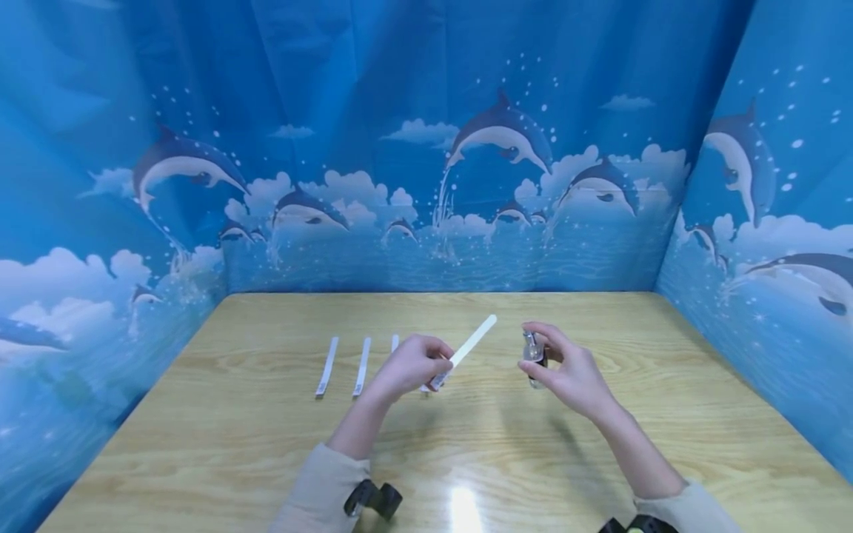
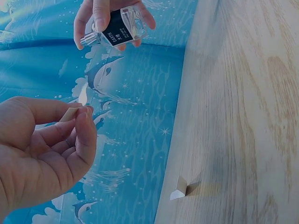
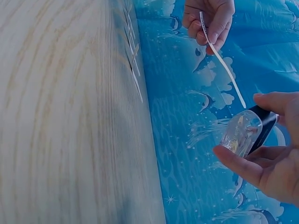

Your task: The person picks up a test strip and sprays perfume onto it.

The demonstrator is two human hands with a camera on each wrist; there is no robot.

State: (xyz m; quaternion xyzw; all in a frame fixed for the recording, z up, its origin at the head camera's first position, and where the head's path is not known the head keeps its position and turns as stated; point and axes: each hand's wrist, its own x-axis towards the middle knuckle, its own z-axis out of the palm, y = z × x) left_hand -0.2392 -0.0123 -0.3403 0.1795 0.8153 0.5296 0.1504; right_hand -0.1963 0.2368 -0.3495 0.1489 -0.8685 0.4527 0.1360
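Observation:
My left hand [image 1: 415, 364] pinches a white paper test strip [image 1: 474, 342] near its printed end, between thumb and fingers. The strip slants up and to the right, above the table. To the right, my right hand [image 1: 571, 371] holds a small glass perfume bottle [image 1: 535, 355] upright, its index finger at the silver spray top. In the left wrist view the bottle [image 2: 122, 29] shows a black label reading EARTH and no cap over the nozzle. The strip's free end points toward the bottle, with a gap between them, in the right wrist view.
Two more white strips [image 1: 327, 367] [image 1: 362, 367] lie side by side on the wooden table [image 1: 220, 444], left of my left hand. Another strip [image 1: 395, 342] is partly hidden behind that hand. A blue dolphin-print curtain [image 1: 400, 89] encloses the table's back and sides.

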